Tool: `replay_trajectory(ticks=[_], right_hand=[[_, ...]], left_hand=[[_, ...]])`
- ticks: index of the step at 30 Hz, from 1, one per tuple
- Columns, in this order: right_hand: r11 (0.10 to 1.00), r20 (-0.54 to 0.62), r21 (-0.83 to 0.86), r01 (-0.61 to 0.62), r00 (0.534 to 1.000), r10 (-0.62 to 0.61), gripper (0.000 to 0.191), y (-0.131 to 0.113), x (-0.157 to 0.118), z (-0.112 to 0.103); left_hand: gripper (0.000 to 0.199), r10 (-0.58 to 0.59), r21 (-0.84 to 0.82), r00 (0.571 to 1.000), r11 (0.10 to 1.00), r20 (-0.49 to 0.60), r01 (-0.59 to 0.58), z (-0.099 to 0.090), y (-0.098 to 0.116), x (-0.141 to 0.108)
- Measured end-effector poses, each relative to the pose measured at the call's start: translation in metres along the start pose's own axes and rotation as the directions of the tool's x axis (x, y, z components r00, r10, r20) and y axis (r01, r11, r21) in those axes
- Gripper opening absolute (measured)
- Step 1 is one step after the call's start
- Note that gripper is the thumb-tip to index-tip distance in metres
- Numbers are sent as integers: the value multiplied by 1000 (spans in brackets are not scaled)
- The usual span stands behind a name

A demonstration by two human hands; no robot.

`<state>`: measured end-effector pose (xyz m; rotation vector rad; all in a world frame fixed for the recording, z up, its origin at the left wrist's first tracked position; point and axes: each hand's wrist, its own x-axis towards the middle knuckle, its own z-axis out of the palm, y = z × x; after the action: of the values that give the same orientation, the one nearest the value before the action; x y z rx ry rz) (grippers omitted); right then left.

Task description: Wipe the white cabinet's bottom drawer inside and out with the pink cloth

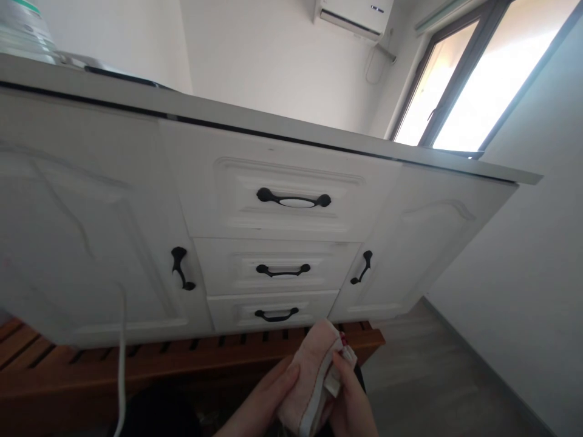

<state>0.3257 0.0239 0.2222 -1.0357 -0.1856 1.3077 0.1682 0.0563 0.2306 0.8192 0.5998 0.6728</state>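
Note:
A folded pale pink cloth (308, 361) with a white band along its edge is held between my two hands, low in the head view. My left hand (277, 388) grips its left side, thumb lying on top. On the right side, my right hand (348, 388) has its fingers closed around the edge, near a white tag and a small red detail. The cloth is in front of the lowest drawer, over the end of a slatted wooden bench. Its underside and several of my fingertips are hidden.
A white cabinet (291, 173) with dark handles stands ahead. Beneath it lies the brown slatted bench (191, 370). A white cable (121, 364) hangs at the left. A clear bottle (27, 33) stands on the cabinet top. Grey floor (437, 376) shows at the right.

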Motion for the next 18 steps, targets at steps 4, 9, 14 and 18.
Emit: replay_trajectory(ticks=[4,9,14,18], right_hand=[[965,56,-250,82,996,-70,68,10,12,-6],[591,281,-664,459,885,-371,69,-10,13,-19],[-544,956,-290,787,217,-196,73,-53,-6,-1],[-771,987,149,619,-141,78,38,-52,-8,20]], left_hand=[[73,-46,-19,999,999,2,46,-3,8,-9],[78,-91,-106,993,989,70,99,-14,9,-11],[72,-117,-106,993,987,33,120,-20,20,-14],[67,-120,-115,991,985,51,125,-18,19,-15]])
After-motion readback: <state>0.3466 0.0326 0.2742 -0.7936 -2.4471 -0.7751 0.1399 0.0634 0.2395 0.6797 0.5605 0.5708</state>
